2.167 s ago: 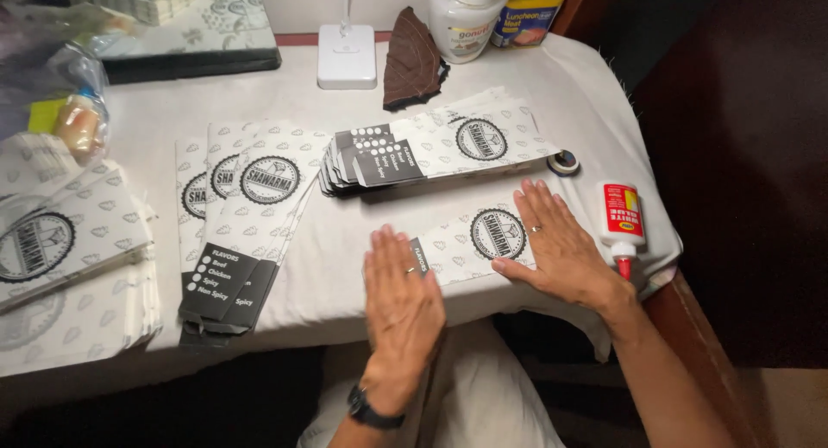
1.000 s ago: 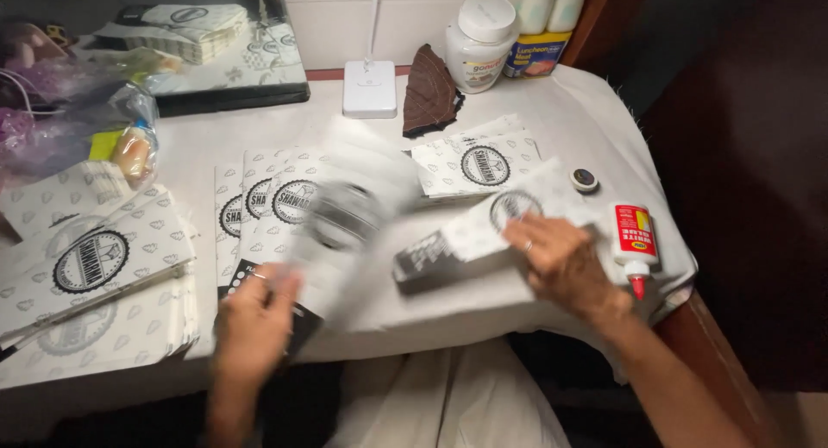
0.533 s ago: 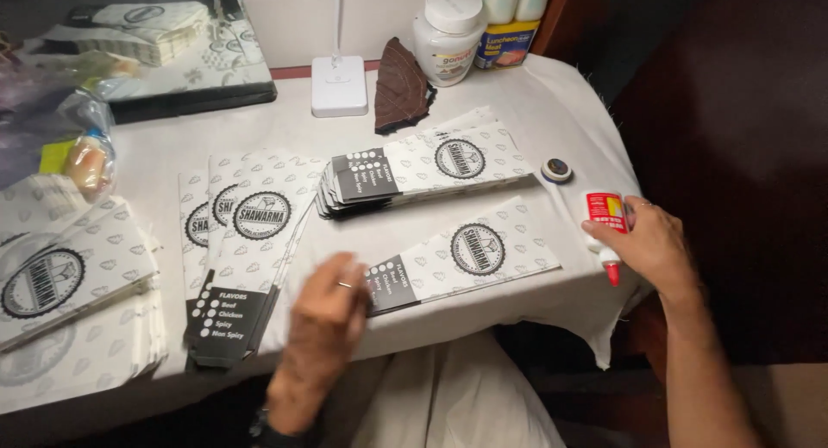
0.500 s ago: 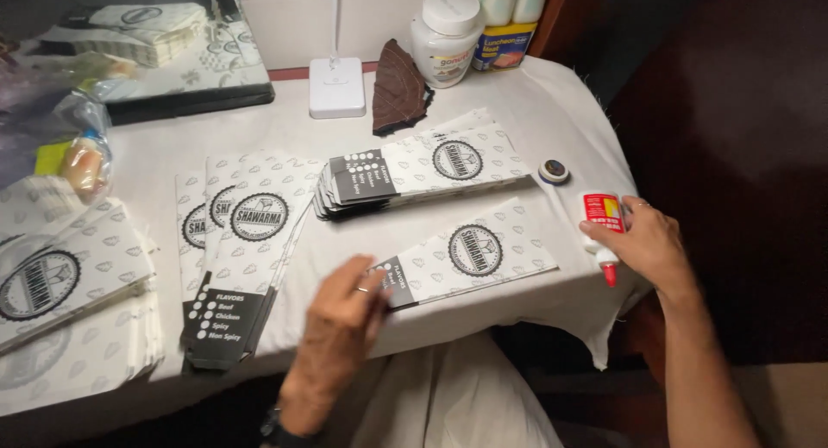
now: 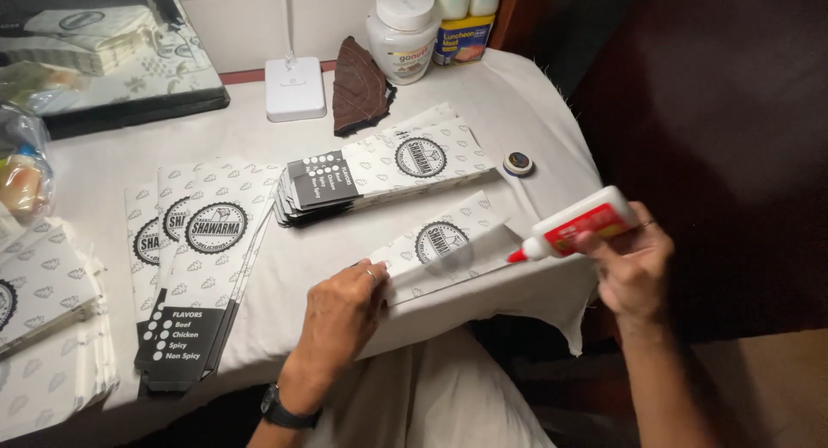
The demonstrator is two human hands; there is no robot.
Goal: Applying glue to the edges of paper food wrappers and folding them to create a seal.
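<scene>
My left hand [image 5: 343, 314] presses down the near end of a flat white paper sleeve [image 5: 448, 245] with a round dark emblem, lying near the table's front edge. My right hand [image 5: 634, 267] grips a white glue bottle [image 5: 580, 225] with a red label and red nozzle. The nozzle points at the sleeve's right end, close to its edge. Behind the sleeve lies a stack of the same printed sleeves [image 5: 384, 168]. Another stack [image 5: 203, 267] lies to the left.
A small dark round cap [image 5: 517, 162] sits by the table's right edge. At the back stand a white jar [image 5: 404, 21], bottles, a folded brown cloth [image 5: 358, 75] and a white lamp base [image 5: 295, 87]. More printed paper lies at the left edge [image 5: 43, 319].
My right hand has picked up the glue bottle from the table's right edge and turned its nozzle toward the sleeve. My left hand has settled on the sleeve's near end.
</scene>
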